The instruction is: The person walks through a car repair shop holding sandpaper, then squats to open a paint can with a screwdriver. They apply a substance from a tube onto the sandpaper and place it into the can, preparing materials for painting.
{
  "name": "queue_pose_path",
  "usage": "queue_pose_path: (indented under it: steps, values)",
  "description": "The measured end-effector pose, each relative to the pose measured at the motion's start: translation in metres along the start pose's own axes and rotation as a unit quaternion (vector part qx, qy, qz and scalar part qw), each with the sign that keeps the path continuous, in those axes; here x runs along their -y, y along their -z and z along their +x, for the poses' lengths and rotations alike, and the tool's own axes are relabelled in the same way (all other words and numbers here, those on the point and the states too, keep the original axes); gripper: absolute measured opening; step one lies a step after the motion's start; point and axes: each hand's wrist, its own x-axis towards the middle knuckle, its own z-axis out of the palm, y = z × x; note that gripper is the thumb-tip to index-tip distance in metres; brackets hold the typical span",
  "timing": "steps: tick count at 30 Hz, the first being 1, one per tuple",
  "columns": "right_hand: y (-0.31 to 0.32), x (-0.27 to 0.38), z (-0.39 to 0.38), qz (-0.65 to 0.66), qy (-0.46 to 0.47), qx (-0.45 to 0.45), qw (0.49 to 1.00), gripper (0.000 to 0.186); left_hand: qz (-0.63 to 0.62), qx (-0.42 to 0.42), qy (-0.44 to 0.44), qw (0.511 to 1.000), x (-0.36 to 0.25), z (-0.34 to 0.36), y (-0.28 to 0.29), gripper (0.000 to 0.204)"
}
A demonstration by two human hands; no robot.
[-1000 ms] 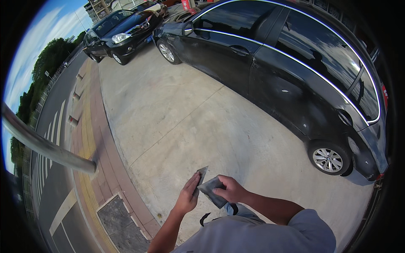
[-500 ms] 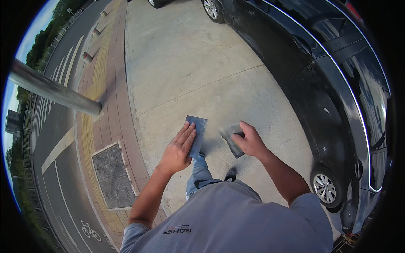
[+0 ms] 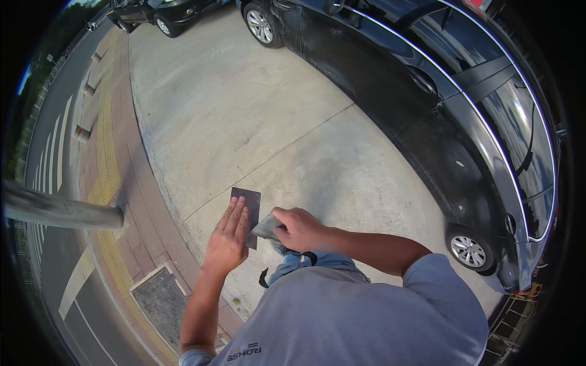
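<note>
My left hand (image 3: 229,241) holds a thin dark grey rectangular sheet (image 3: 251,198), its straight fingers pressed flat along the upper face. The thumb is hidden beneath. My right hand (image 3: 299,229) grips a flat lighter-grey piece (image 3: 264,229), with thumb and bent fingers round its wider end. The tip of this piece meets or overlaps the right edge of the sheet; actual contact is hard to make out. Both things are held in front of my body, above the concrete. I cannot tell what material either is.
A black car (image 3: 366,79) with dull, scuffed side panels stands along the right. Another dark vehicle (image 3: 168,18) is at the far left. A metal pole (image 3: 67,207) rises from the brick pavement (image 3: 137,183), near a grey cover plate (image 3: 162,299) and short bollards (image 3: 82,133).
My right hand has come left, bringing its grey piece from well apart to the edge of the sheet. My left hand has shifted left with the sheet. The view has turned toward the car.
</note>
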Motion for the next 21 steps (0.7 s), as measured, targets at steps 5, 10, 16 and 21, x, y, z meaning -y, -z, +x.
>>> queue_pose_path:
  steps: [5, 10, 16, 21]
  values:
    - [0.015, -0.009, 0.066, 0.079, 0.03, 0.021, 0.996, 0.023, 0.012, -0.004, 0.015, 1.0, 0.063, 0.038, 0.004, 0.069]
    - [0.075, -0.059, 0.17, 0.061, -0.01, -0.126, 0.99, 0.02, 0.011, 0.01, -0.012, 1.0, 0.118, 0.106, 0.006, 0.066]
    - [0.085, -0.071, 0.236, 0.057, 0.008, 0.008, 0.998, 0.016, 0.004, -0.014, -0.026, 1.0, 0.202, 0.213, 0.007, 0.067]
    - [0.131, -0.122, 0.305, 0.24, -0.064, -0.047, 0.967, 0.018, -0.461, -0.201, 0.208, 0.839, 0.252, 0.281, -0.014, 0.035]
